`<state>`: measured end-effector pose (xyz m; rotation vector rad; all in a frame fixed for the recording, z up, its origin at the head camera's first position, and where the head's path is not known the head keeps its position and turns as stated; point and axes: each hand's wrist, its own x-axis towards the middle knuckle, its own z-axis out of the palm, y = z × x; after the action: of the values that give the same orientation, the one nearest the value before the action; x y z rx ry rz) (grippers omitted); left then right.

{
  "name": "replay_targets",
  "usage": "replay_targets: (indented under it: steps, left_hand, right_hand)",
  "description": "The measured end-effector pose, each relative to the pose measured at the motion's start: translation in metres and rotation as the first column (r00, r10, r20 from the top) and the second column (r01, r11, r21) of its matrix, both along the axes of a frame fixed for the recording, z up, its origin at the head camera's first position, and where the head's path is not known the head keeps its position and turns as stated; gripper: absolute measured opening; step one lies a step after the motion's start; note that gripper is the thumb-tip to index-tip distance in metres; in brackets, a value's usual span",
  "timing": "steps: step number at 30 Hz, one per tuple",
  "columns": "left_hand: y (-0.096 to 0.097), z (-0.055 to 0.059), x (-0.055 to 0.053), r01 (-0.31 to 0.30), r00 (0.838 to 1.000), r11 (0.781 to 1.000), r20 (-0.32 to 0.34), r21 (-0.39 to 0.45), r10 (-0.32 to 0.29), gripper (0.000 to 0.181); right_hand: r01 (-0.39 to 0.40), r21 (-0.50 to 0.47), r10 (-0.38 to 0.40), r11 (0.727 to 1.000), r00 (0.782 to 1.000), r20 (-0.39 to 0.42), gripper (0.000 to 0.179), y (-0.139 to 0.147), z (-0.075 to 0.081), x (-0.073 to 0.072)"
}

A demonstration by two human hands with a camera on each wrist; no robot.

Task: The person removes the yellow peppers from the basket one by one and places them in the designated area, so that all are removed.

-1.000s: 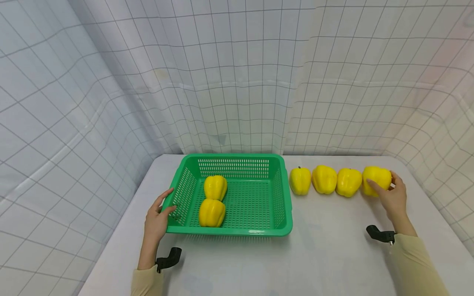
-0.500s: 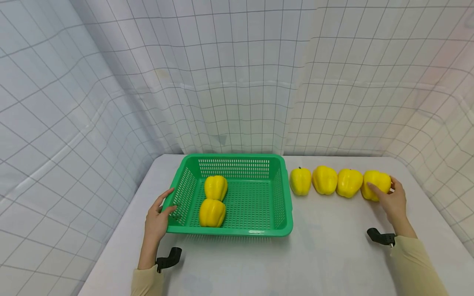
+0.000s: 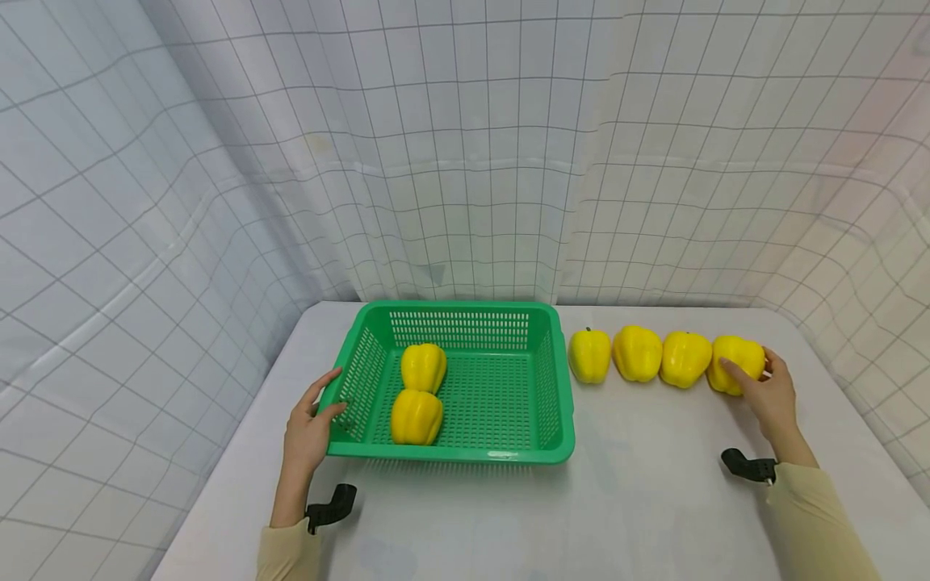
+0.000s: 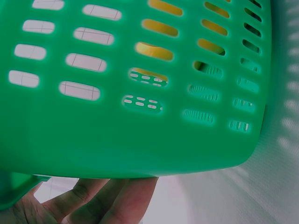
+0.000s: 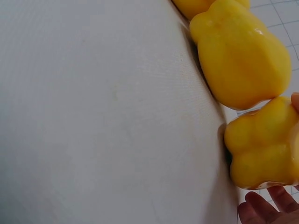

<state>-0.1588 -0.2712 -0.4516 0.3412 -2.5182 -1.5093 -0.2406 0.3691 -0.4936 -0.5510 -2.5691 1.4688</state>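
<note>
At the left end of a green plastic basket (image 3: 494,455), my left hand (image 3: 305,436) grips the rim, thumb inside and fingers along the outside. The left wrist view shows the slotted wall (image 4: 140,144) with fingers under its edge. Two yellow bell peppers (image 3: 423,369) lie in the basket's left half, one in front of the other. On the table, my right hand (image 3: 772,395) holds the rightmost yellow bell pepper (image 3: 737,363), thumb on its near side and fingers at its right. In the right wrist view, this pepper (image 5: 261,144) sits against its neighbour (image 5: 243,56).
Several more yellow bell peppers (image 3: 637,353) form a row right of the basket, on the white table (image 3: 617,500). White gridded curtains (image 3: 465,161) enclose the back and sides. A black camera mount (image 3: 748,466) sticks out from each wrist.
My right hand has lowered the rightmost pepper toward the near side and shifted it slightly left, beside the row. The left hand and basket stay put.
</note>
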Motion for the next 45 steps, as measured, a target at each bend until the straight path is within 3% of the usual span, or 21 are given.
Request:
replay_targets:
  steps: [10,28,31,34,37,40,45]
  left_hand:
    - [0.0,0.0,0.0,0.001,1.0,1.0,-0.006,-0.001,-0.001,0.05]
    - [0.0,-0.001,0.0,0.0,1.0,1.0,-0.001,-0.01,0.0,0.05]
    - [0.0,-0.001,0.0,0.001,1.0,1.0,0.002,-0.008,-0.001,0.05]
    - [0.0,0.0,0.0,0.001,1.0,1.0,0.005,-0.006,-0.001,0.05]
    - [0.0,0.0,0.0,0.002,1.0,1.0,0.005,-0.008,-0.002,0.05]
    - [0.0,0.001,0.001,0.002,1.0,1.0,0.005,-0.01,-0.002,0.05]
    - [0.0,0.0,0.001,0.002,1.0,1.0,0.005,-0.01,-0.002,0.05]
  right_hand:
    - [-0.04,-0.018,0.041,0.999,0.999,0.026,0.095,0.001,0.004,-0.002]
    - [-0.038,-0.025,0.039,0.999,0.999,0.035,0.099,0.001,0.005,-0.001]
    - [-0.02,-0.019,0.02,1.0,1.0,0.011,0.098,0.0,0.005,0.001]
    - [0.045,-0.029,-0.047,0.999,0.998,-0.05,0.092,-0.003,0.007,0.002]
    - [0.156,-0.059,-0.162,0.986,0.98,-0.119,0.082,-0.01,0.011,0.002]
    - [0.243,-0.09,-0.257,0.966,0.947,-0.193,0.068,-0.017,0.018,0.002]
    - [0.277,-0.118,-0.301,0.953,0.893,-0.334,0.048,-0.033,0.031,0.005]
